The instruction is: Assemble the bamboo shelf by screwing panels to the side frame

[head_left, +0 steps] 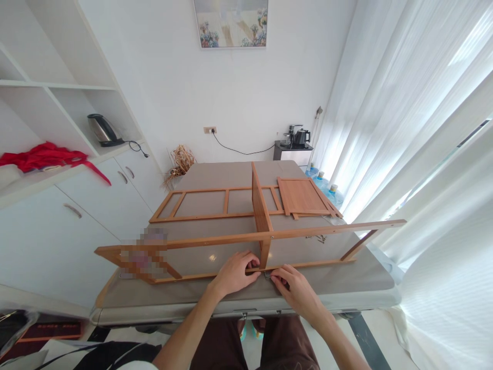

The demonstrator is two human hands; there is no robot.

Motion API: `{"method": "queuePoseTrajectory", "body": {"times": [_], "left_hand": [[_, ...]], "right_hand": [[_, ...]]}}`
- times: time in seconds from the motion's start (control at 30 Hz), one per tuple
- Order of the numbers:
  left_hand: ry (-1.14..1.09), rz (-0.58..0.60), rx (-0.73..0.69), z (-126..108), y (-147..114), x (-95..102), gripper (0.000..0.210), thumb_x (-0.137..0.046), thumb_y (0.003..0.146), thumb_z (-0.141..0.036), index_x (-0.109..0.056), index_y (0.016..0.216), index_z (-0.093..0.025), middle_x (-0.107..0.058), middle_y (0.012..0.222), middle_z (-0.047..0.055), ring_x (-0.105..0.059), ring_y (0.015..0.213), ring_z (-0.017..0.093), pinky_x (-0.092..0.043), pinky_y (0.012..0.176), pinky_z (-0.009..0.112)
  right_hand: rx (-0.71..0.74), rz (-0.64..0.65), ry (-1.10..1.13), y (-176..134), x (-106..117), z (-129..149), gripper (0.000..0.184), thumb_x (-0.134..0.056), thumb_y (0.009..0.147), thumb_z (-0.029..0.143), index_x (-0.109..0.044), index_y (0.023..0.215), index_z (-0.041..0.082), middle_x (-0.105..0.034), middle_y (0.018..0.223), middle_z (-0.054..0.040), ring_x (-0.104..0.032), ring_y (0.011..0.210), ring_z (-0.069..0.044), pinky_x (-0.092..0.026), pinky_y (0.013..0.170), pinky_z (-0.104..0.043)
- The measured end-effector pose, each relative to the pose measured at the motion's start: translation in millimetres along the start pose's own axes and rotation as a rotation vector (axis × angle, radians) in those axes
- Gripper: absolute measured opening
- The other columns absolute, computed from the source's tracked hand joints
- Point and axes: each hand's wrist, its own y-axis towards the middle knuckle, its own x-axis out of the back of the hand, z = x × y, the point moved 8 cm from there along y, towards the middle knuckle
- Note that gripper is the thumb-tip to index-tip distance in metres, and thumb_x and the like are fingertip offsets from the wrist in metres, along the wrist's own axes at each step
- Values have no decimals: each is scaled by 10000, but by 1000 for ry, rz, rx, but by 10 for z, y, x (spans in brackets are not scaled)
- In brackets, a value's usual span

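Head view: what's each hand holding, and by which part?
Left hand appears to hold the near wooden rail, just left of the crosspiece. Right hand seems to pinch a small metal piece by its right end.

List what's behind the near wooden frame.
A second frame, a square panel and loose hardware on the table. The upright panel and square panel hide parts of the second frame.

Left hand [239,273] and right hand [296,289] at wooden frame [215,240], near side
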Motion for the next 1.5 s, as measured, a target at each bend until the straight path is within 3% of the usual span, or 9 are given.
{"method": "queuePoseTrajectory", "body": {"times": [0.3, 0.6, 0.7, 0.9, 1.07, 1.33, 1.5], "left_hand": [[53, -2, -45, -10, -74, -41, 94, -679, 849, -260, -605, 895, -229, -653, 956, 16, -600, 905, 198, -425, 767, 305], [74, -23, -77, 68, -132, -12, 74, -644, 886, -287, -615, 901, -220, -653, 940, 16, -604, 878, 177, -439, 780, 297], [101, -51, -109, 52, -137, 2, 74, -645, 892, -283, -620, 901, -215, -656, 926, 10, -604, 871, 167, -438, 774, 287], [171, -76, -123, 59, -216, 62, 102, -673, 877, -294, -632, 902, -204, -669, 906, 12, -609, 856, 167, -449, 736, 272], [173, -85, -116, 107, -352, 119, 123, -679, 876, -314, -642, 902, -199, -675, 905, 16, -612, 848, 165, -460, 749, 273], [169, -115, -69, 225, -613, 271, 106, -711, 829, -245, -631, 882, -202, -671, 878, 18, -620, 842, 176, -476, 740, 275], [187, -176, -86, 281, -729, 403, 80, -629, 875, -280, -664, 883, -208, -678, 869, 43, -645, 802, 173, -520, 740, 275]], "right_hand": [[21, 60, 67, 21, 78, 87, 231, -466, 992, 255, -696, 981, 270, -654, 909, -12, -628, 841, -163, -487, 781, -271], [5, 133, 120, 28, 267, 192, 254, -447, 990, 333, -674, 930, 236, -640, 865, -17, -601, 743, -141, -458, 695, -244], [-78, 124, 172, -75, 368, 62, 275, -429, 989, 394, -640, 938, 225, -640, 816, -10, -584, 722, -143, -452, 668, -241], [-262, 19, 126, -360, 494, -543, 389, -391, 974, 537, -597, 855, 229, -602, 716, -3, -538, 637, -149, -409, 565, -237], [-362, -40, 104, -490, 500, -904, 448, -400, 928, 631, -599, 858, 236, -653, 720, -18, -620, 698, -181, -447, 604, -239], [-272, -113, 26, -411, 449, -800, 408, -420, 934, 593, -639, 875, 254, -632, 706, 0, -555, 602, -155, -447, 587, -243], [-304, -156, 109, -446, 517, -744, 385, -425, 947, 569, -643, 940, 251, -662, 821, -22, -592, 683, -165, -461, 605, -251]]}}
